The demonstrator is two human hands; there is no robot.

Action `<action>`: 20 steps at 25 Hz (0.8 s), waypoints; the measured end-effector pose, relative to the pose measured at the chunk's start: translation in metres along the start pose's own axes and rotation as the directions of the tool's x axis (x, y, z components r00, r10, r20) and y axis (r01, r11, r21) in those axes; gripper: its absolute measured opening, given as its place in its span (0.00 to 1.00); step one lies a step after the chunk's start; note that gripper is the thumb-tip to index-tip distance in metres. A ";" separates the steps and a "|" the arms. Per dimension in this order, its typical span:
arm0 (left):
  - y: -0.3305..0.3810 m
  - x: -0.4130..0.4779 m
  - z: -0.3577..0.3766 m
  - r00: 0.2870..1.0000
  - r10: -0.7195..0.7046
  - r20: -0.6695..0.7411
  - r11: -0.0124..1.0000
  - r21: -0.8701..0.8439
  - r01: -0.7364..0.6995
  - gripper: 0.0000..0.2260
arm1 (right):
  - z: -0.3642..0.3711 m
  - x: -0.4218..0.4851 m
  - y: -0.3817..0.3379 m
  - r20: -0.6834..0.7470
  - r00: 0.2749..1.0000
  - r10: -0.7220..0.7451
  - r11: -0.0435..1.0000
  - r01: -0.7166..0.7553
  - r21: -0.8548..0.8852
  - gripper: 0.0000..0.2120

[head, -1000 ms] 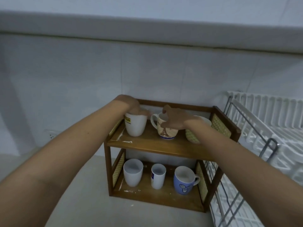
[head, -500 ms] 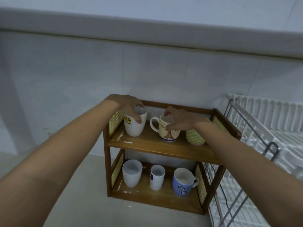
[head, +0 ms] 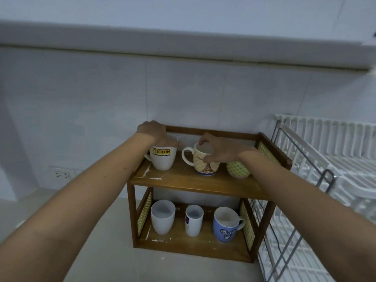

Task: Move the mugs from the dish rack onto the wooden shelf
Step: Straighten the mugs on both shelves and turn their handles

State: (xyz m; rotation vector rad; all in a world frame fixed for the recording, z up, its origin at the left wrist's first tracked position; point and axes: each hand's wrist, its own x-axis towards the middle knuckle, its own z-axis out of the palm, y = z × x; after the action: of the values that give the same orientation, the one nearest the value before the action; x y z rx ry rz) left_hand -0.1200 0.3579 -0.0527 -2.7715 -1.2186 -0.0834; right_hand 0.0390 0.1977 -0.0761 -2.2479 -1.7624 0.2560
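A two-tier wooden shelf [head: 195, 183] stands against the tiled wall. On its top tier my left hand [head: 156, 133] grips the rim of a white mug with a yellow logo [head: 162, 159]. My right hand [head: 219, 150] holds the rim of a cream mug with a tower picture [head: 204, 164], which rests on the board. Beside it, partly behind my right wrist, sits a green dotted mug [head: 237, 169]. The lower tier holds a plain white mug [head: 162, 216], a narrow white mug [head: 194, 219] and a blue face mug [head: 226, 224].
A white dish rack [head: 333, 159] with a grey wire frame stands right of the shelf, touching its side. A wall socket [head: 62, 175] sits low on the left wall. The pale counter [head: 97, 251] runs in front of the shelf.
The white logo mug has turned, so its logo faces me and its handle points left. My right hand stays on the tower mug's rim. The view shifted slightly.
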 end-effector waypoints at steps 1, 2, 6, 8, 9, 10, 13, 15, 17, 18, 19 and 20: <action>0.002 -0.002 -0.001 1.000 -0.002 -0.013 0.999 0.034 0.003 0.40 | -0.005 -0.003 0.000 0.019 1.000 0.015 0.999 -0.016 0.048 0.30; 0.004 -0.003 -0.002 0.998 0.035 -0.043 0.998 0.051 -0.033 0.40 | -0.011 -0.005 0.002 0.014 0.999 0.041 0.992 -0.043 0.117 0.30; 0.031 -0.009 -0.001 0.922 0.369 -0.118 0.910 -0.156 -0.384 0.37 | -0.038 -0.014 0.023 -0.094 0.950 0.296 0.941 -0.307 -0.139 0.21; 0.055 -0.009 0.003 0.899 0.434 -0.058 0.877 -0.200 -0.437 0.38 | -0.032 -0.023 0.032 -0.024 0.872 0.489 0.815 -0.466 -0.344 0.36; 0.066 -0.008 0.007 0.896 0.442 -0.030 0.875 -0.205 -0.438 0.40 | -0.027 -0.027 0.034 -0.004 0.853 0.522 0.804 -0.494 -0.331 0.40; 0.075 -0.007 0.011 0.897 0.441 -0.008 0.877 -0.211 -0.433 0.41 | -0.025 -0.030 0.036 0.012 0.861 0.508 0.831 -0.487 -0.268 0.40; 0.088 0.000 0.023 0.899 0.438 0.002 0.876 -0.227 -0.426 0.40 | -0.036 -0.038 0.036 0.130 0.898 0.420 0.906 -0.407 -0.119 0.34; 0.088 0.004 0.029 0.898 0.440 -0.027 0.867 -0.247 -0.433 0.38 | -0.044 -0.042 0.037 0.153 0.902 0.403 0.903 -0.364 -0.230 0.36; 0.088 0.007 0.030 0.898 0.436 -0.053 0.867 -0.241 -0.435 0.38 | -0.043 -0.041 0.038 0.147 0.911 0.386 0.900 -0.336 -0.277 0.36; 0.088 0.008 0.030 0.897 0.438 -0.063 0.870 -0.221 -0.440 0.37 | -0.041 -0.039 0.037 0.138 0.915 0.378 0.908 -0.338 -0.248 0.35; 0.088 0.010 0.030 0.895 0.441 -0.071 0.873 -0.198 -0.446 0.37 | -0.040 -0.038 0.036 0.116 0.923 0.366 0.918 -0.338 -0.207 0.32; 0.089 0.011 0.030 0.894 0.443 -0.072 0.875 -0.181 -0.448 0.36 | -0.038 -0.036 0.037 0.087 0.930 0.358 0.924 -0.339 -0.180 0.30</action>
State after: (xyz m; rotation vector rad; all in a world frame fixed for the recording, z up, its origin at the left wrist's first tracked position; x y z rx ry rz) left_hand -0.0466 0.3101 -0.0891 -3.1286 -0.5581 -0.2091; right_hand 0.0757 0.1510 -0.0532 -2.7140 -1.4683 0.3332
